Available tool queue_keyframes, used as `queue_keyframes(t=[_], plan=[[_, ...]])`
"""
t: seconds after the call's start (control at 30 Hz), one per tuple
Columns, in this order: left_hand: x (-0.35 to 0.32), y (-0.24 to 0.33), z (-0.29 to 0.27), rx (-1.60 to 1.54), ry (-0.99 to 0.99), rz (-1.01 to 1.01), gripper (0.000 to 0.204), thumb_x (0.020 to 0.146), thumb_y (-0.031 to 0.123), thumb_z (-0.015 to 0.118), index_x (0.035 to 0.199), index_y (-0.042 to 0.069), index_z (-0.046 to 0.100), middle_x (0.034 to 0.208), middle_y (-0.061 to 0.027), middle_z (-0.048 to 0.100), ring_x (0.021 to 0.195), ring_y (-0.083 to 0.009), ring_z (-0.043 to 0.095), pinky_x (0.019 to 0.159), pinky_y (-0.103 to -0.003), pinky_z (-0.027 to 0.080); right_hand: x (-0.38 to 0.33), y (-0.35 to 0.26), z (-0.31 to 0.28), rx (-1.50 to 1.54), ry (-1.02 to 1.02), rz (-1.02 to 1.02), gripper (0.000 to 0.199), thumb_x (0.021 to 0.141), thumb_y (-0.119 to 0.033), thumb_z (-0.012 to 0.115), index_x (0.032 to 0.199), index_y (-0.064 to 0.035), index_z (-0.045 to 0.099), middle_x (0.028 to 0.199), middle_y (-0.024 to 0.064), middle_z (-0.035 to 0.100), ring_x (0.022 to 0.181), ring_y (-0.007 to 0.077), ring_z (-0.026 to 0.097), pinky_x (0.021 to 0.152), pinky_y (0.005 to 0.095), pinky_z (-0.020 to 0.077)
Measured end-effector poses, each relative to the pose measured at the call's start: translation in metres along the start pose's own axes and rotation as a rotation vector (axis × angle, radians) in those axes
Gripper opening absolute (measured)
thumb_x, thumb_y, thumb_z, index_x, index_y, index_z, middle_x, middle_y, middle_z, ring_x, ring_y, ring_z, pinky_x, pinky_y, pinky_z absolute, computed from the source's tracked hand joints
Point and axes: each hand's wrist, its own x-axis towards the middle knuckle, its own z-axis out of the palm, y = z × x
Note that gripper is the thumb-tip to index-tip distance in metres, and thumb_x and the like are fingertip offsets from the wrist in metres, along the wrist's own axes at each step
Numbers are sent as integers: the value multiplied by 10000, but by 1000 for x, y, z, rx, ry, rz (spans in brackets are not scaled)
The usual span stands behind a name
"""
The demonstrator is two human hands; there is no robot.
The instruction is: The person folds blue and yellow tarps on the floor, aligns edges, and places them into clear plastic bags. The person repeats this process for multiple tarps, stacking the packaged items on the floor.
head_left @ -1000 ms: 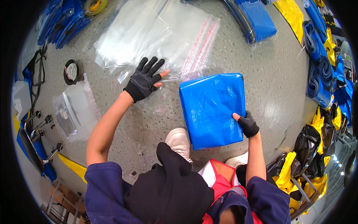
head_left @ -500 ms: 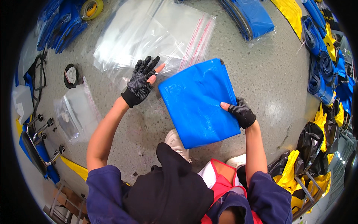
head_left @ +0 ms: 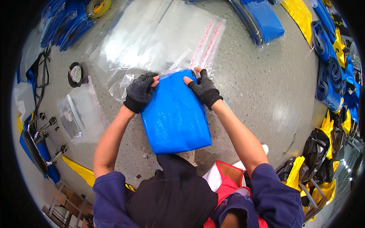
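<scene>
A folded blue tarp (head_left: 173, 114) lies on the grey speckled floor in front of my knees. My left hand (head_left: 140, 91), in a black fingerless glove, grips its far left corner together with the mouth of a clear plastic bag (head_left: 125, 83). At the tarp's far right corner my right hand (head_left: 201, 88), gloved the same way, pinches the bag's edge. The tarp's far end sits at the bag's opening. Beyond my hands lies a stack of clear plastic bags (head_left: 159, 36) with red-striped sealing edges.
Bagged blue tarps (head_left: 262, 19) lie at the far right, blue and yellow rolls (head_left: 330, 64) along the right rim. A tape roll (head_left: 76, 74), a small clear bag (head_left: 78, 112) and metal-framed gear (head_left: 38, 140) sit on the left. Black and yellow bundles (head_left: 319, 155) lie at right.
The blue tarp has swung from my right side to the middle in front of me. Both hands moved to its far edge and took hold of the clear bag's mouth.
</scene>
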Motion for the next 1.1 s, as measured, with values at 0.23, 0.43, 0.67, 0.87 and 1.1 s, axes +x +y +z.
queue_keyframes(t=[0.23,0.43,0.67,0.87,1.1], plan=[[-9,24,0,112,330,77,191,794,118,655,984,109,670,965,-117,662,861,-297,637,720,-385,512,4,-29,-19,254,-607,18,821,667,-495,775,1222,53,519,1138,189,613,1052,274,595,906,340,475],[-9,41,-7,200,372,110,181,807,87,658,987,86,680,994,-128,664,915,-296,638,790,-368,509,5,-13,5,333,-282,-206,518,667,-385,825,924,8,606,825,75,598,763,131,544,661,265,459],[6,52,-9,192,463,-40,136,795,74,660,930,78,663,801,-101,637,741,-281,597,668,-371,477,-13,-35,22,450,-41,-325,403,667,-305,839,776,-34,562,724,22,549,713,107,510,682,255,461],[23,62,3,24,501,-94,88,772,92,647,858,75,642,795,-106,621,742,-299,583,661,-385,467,-16,-57,6,502,-307,-99,376,679,-252,818,879,1,624,790,24,585,733,99,519,692,242,461],[5,72,-11,112,439,-29,246,723,37,688,964,81,673,850,-100,644,774,-278,612,699,-352,489,-27,-46,27,45,173,-379,443,693,-371,802,694,-28,520,630,60,489,596,164,505,562,316,430]])
